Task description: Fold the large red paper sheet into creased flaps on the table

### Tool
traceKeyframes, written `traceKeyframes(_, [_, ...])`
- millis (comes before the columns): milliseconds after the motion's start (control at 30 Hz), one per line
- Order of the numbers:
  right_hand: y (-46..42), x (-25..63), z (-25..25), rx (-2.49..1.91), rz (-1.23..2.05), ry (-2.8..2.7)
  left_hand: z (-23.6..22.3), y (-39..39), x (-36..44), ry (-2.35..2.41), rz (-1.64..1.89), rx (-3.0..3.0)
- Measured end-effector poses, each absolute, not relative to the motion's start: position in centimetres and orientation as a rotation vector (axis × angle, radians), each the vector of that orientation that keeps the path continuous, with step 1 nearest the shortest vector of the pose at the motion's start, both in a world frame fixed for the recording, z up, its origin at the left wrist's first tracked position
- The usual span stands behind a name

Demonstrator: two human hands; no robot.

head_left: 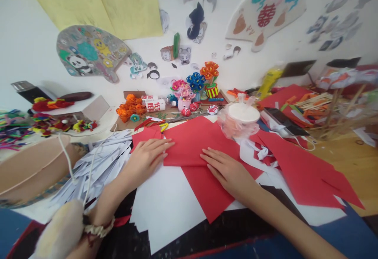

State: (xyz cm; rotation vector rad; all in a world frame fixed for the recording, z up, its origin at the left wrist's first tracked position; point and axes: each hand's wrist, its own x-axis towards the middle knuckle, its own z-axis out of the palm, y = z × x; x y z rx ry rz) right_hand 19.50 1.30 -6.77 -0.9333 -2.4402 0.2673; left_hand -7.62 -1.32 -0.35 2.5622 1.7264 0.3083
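Note:
A sheet of red paper [189, 141], its near edge folded over, lies in the middle of the desk. My left hand [149, 154] rests flat on its left side, fingers stretched out. On the right part of the fold, my right hand [223, 168] lies open with its fingers together and extended. Beneath the folded sheet, another red sheet [203, 196] sticks out toward me at an angle. White paper [165, 208] is spread below both. A smaller red piece [146, 134] sits by my left fingers.
White paper strips [103, 158] are heaped at the left beside a beige basket [35, 164]. A white lidded cup [240, 115] wrapped in plastic stands behind my right hand. More red paper [310, 168] lies right. Orange flowers [131, 107] and a fallen bottle [155, 104] are at the back.

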Motion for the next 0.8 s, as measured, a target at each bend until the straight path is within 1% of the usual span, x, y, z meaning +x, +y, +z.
traceKeyframes(100, [1.2, 19.6, -6.5, -0.955, 0.317, -2.421, -0.3, -1.3, -8.3, 1.848, 0.41, 2.403])
traceKeyframes(300, [1.5, 20.2, -5.9, -0.988, 0.457, -2.375, -0.4, -2.0, -8.0, 1.642, 0.478, 2.27])
traceKeyframes(433, [1.6, 20.7, -5.9, -0.991, 0.502, -2.372, 0.1, -1.7, -7.0, 1.542, 0.5, 2.357])
traceKeyframes(667, [1.3, 21.2, -6.1, -0.898, 0.509, -2.427, 0.0, 1.1, -3.5, 1.328, 0.363, 2.479])
traceKeyframes(800, [1.2, 21.5, -6.2, -0.886, 0.443, -2.444, -0.9, 3.2, -2.0, 1.176, 0.256, 2.586])
